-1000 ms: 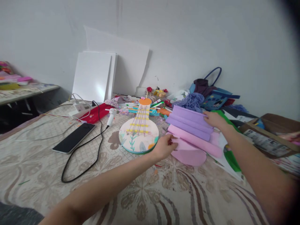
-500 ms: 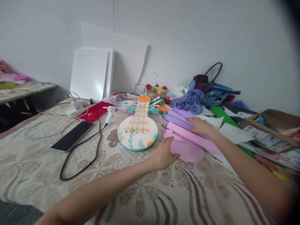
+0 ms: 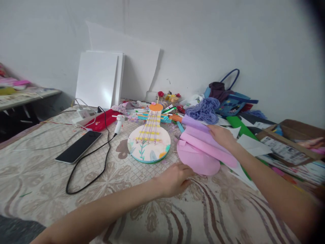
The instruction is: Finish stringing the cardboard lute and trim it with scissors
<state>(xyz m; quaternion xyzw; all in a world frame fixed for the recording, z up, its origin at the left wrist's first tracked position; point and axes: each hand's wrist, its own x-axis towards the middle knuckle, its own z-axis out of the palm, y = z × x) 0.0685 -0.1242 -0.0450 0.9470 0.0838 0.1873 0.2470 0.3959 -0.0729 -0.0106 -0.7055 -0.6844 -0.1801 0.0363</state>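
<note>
My right hand [image 3: 223, 137] grips the side of a purple sheet [image 3: 196, 127], which looks like crepe paper, with the fingers partly hidden. Beside the sheet lies a pink roll [image 3: 207, 149]. Below it is a flat pink piece with a rounded edge [image 3: 199, 162]. My left hand [image 3: 176, 179] is just in front of that rounded edge, fingers bent and thumb apart, with nothing seen in it. To its upper left rests a handmade paper lute [image 3: 149, 142] with strings, yellow strips and painted leaves.
A white glue gun [image 3: 118, 124] with a black cable and a phone [image 3: 78, 147] lie left. Behind the papers are blue yarn [image 3: 204, 110] and a blue bag [image 3: 232, 103]. A cardboard box [image 3: 291, 142] stands right. White boards [image 3: 98, 79] lean on the wall.
My left hand has drawn back from the pink piece toward me. My right hand has shifted slightly right, and the purple sheet, bunched before, now lies flatter and more spread.
</note>
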